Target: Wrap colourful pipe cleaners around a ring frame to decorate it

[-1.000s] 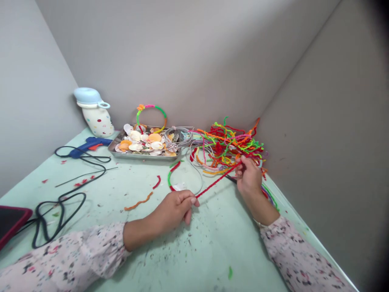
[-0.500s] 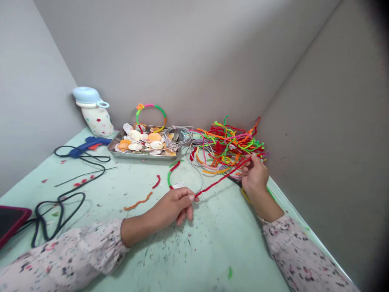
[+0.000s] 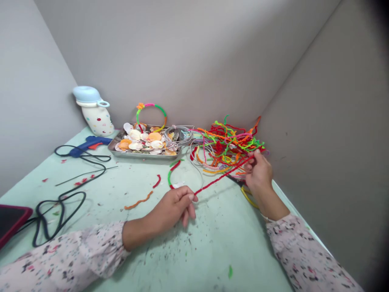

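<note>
Red strand: a thin, fuzzy red chenille stem [image 3: 223, 176] runs nearly straight between my two hands, slanting up to the right above the pale green worktop [image 3: 212, 251].
Left hand: my left hand [image 3: 174, 207] stays nearly in place, thumb and forefinger closed on the stem's near end, the other fingers loosely curled.
Right hand: my right hand [image 3: 259, 172] pinches the stem's far end beside the tangled heap of multicoloured fuzzy stems [image 3: 227, 140]; it now sits farther right than a second ago.
Change: the stretch of red between my hands is longer.
Meaning: more of the stem is exposed and, I judge, drawn straight for handling.
Uncovered: the yellow-handled scissors [image 3: 249, 197] show more fully beside my right wrist.
Wire ring: the thin grey ring partly wrapped in green and red [image 3: 169, 178] lies just beyond my left hand, untouched.
</note>
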A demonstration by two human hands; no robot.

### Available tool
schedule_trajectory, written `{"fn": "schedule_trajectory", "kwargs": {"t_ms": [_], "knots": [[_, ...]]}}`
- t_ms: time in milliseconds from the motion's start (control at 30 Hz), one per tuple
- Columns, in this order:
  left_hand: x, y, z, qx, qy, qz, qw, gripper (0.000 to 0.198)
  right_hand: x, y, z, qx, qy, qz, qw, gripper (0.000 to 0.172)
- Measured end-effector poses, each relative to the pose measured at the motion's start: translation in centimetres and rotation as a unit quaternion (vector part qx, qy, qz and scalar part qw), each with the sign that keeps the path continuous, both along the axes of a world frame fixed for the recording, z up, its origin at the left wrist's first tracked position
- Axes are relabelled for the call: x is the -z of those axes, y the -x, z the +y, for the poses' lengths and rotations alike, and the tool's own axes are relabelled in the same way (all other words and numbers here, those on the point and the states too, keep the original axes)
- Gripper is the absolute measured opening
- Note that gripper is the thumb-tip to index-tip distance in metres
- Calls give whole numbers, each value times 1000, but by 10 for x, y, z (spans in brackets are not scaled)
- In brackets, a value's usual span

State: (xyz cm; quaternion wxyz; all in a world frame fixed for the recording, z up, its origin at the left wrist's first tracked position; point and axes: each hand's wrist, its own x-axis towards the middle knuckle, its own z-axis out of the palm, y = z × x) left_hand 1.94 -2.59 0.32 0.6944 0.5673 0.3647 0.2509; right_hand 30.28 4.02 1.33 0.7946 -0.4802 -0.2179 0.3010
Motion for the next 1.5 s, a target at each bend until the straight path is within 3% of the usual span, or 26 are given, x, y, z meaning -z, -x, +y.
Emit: {"fn": "schedule_trajectory", "kwargs": {"t_ms": [33, 133, 267, 367, 433, 567, 633, 767, 900, 1067, 1200, 1300, 1500], "knots": [[-1, 1, 1, -15, -5, -13, 1000, 24, 0, 6, -2, -30, 6, -3, 1000, 30], [-3, 2, 6, -39, -34, -44, 998, 25, 2, 31, -13, -228, 32, -45, 972, 42], [-2, 4, 9, -44, -51, -30, 997, 26, 3, 69, -35, -445, 96, -134, 880, 36], [1, 5, 11, -37, -66, -20, 997, 29, 2, 90, -49, -507, 99, -213, 829, 26], [3, 6, 12, -29, -74, -19, 997, 30, 3, 96, -52, -491, 91, -229, 836, 22], [2, 8, 12, -73, -135, 10, 988, 25, 14, 92, -46, -364, 54, -168, 915, 20], [0, 9, 12, -108, -189, 60, 974, 20, 21, 88, -41, -335, 48, -142, 930, 20], [-1, 9, 14, -123, -292, 173, 933, 13, 29, 85, -38, -329, 55, -154, 930, 22], [4, 9, 17, -64, -378, 251, 889, 16, 30, 87, -39, -327, 57, -170, 928, 22], [9, 8, 16, -1, -440, 329, 836, 18, 24, 91, -43, -327, 57, -180, 926, 21], [6, 9, 14, 0, -464, 344, 816, 23, 19, 94, -47, -312, 54, -208, 925, 20], [4, 11, 12, -38, -471, 340, 813, 22, 19, 96, -49, -292, 16, -221, 931, 18], [5, 11, 12, -74, -413, 283, 863, 14, 22, 99, -56, -296, -40, -308, 903, 15]]}}
